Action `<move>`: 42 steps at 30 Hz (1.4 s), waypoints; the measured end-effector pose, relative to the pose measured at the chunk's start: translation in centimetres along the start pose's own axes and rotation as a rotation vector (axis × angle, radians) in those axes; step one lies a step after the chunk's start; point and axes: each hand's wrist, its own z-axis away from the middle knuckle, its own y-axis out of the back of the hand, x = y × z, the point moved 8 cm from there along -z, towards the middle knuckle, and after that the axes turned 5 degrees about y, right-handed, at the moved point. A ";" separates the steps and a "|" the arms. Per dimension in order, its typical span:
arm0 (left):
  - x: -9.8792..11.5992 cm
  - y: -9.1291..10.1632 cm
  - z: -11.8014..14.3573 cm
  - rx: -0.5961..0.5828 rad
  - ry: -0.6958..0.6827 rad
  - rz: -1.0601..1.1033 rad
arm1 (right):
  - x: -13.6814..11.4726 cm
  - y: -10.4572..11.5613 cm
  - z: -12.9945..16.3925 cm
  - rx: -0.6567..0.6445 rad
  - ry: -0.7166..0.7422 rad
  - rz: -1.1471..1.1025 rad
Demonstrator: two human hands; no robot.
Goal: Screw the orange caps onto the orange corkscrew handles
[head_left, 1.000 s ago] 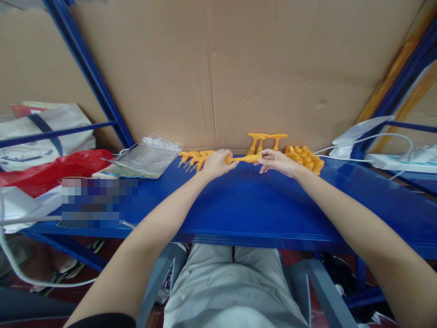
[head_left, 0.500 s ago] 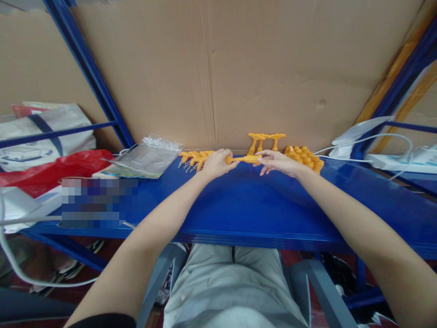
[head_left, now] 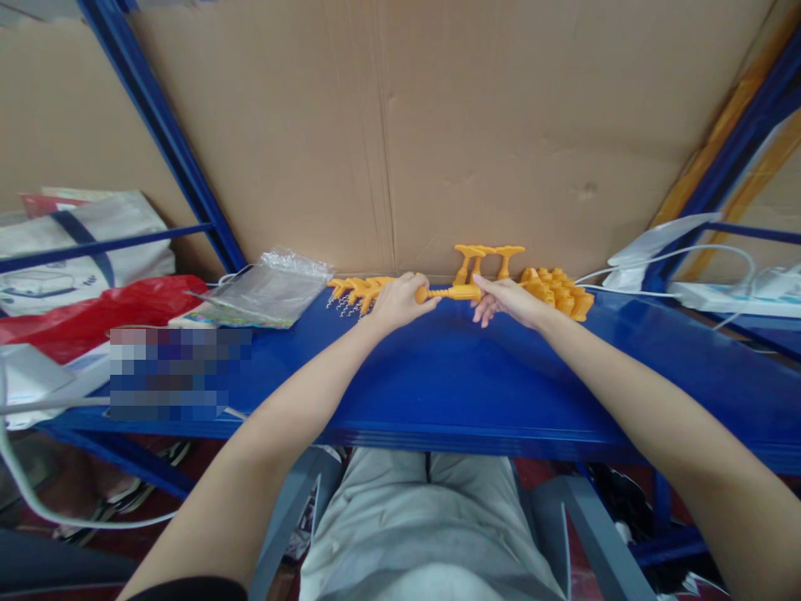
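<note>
Between my hands lies a yellow plastic corkscrew (head_left: pixel 461 292), held level just above the blue table. My left hand (head_left: pixel 397 302) is closed on its rounded left end, beside the ribbed shaft. At the thicker right end, my right hand (head_left: pixel 501 299) pinches it between thumb and fingers, the lower fingers curled beneath. Several yellow handles with metal spirals (head_left: pixel 349 294) lie left of my left hand, partly hidden by it. Behind my right hand stand several yellow T-shaped pieces (head_left: pixel 504 260). A cluster of yellow plastic parts (head_left: pixel 556 292) sits just right of it.
The blue table (head_left: pixel 438 384) meets a cardboard wall (head_left: pixel 388 133) at the back. To the left are a clear plastic bag (head_left: pixel 275 288), a red bag (head_left: pixel 118 305) and a blurred-out patch. White cables (head_left: pixel 663 255) run along the right, by a blue frame post.
My right hand has shifted its grip: the thumb now lies over the corkscrew's right end and the fingers have curled under. The corkscrew looks turned about its length. My left hand stays put.
</note>
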 end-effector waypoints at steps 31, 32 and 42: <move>2.6 -1.5 1.0 -0.262 0.004 -0.214 | -2.8 -4.1 1.2 0.026 0.621 1.157; 2.7 -1.6 1.0 -0.262 -0.008 -0.198 | -3.0 -4.1 1.3 0.038 0.620 1.193; 0.1 -0.6 0.0 -0.171 0.057 -0.096 | -2.1 1.6 -2.9 0.340 0.199 1.039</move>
